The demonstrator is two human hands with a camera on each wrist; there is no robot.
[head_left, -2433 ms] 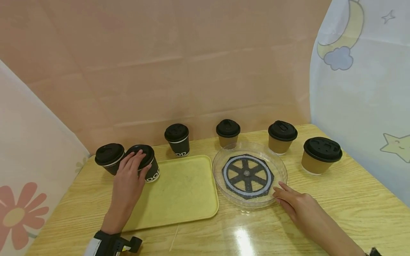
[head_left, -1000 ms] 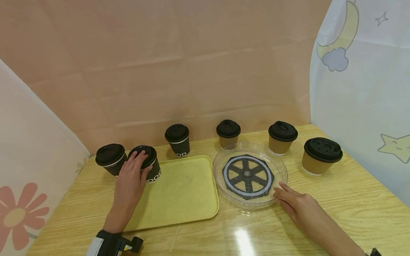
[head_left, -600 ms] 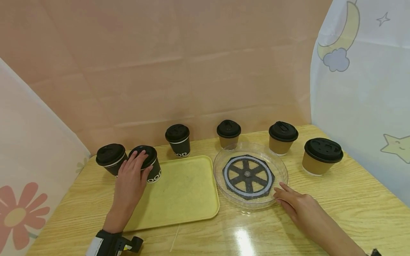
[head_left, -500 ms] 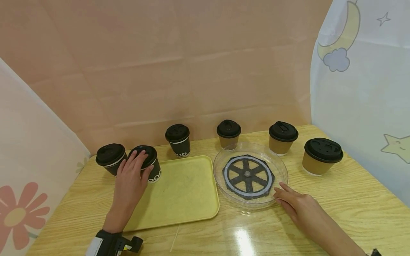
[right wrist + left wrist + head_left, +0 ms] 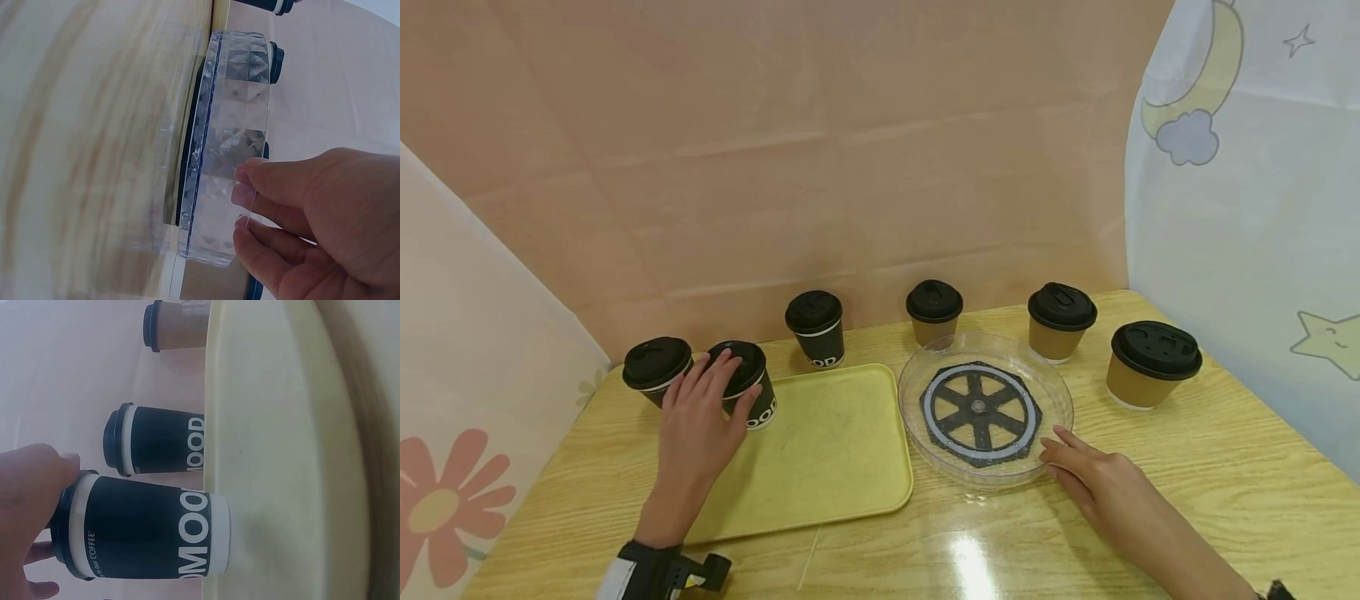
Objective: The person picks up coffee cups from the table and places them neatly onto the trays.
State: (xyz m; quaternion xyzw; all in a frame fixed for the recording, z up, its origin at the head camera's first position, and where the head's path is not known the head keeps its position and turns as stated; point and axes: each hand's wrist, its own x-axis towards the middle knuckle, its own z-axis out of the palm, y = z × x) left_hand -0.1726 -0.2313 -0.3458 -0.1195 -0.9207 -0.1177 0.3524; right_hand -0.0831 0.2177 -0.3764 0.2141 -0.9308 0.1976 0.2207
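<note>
My left hand (image 5: 696, 429) is at the lid of a black MOOD cup (image 5: 763, 410), fingertips over the lid and thumb beside it. The left wrist view shows this cup (image 5: 144, 531) upright, its base at the yellow tray (image 5: 827, 467), with the thumb and fingers of the hand (image 5: 28, 506) around the lid's edge, loosely spread. A second black cup (image 5: 658, 392) stands just left, partly behind the fingers. My right hand (image 5: 1101, 479) pinches the near-right rim of a clear round dish (image 5: 917, 433); in the right wrist view the fingertips of that hand (image 5: 312, 219) touch the dish's wall (image 5: 225, 187).
A third black cup (image 5: 820, 343) stands behind the tray. Brown cups with black lids stand behind the dish (image 5: 934, 329), at its back right (image 5: 1052, 342) and farther right (image 5: 1135, 383). A black spoked frame (image 5: 977, 407) shows through the dish. A backdrop (image 5: 850, 167) rises behind the table.
Over about two seconds the cup at my left hand has shifted slightly right. In the last half second that hand has drawn slightly left, its fingers spreading a little. My right hand has stayed put.
</note>
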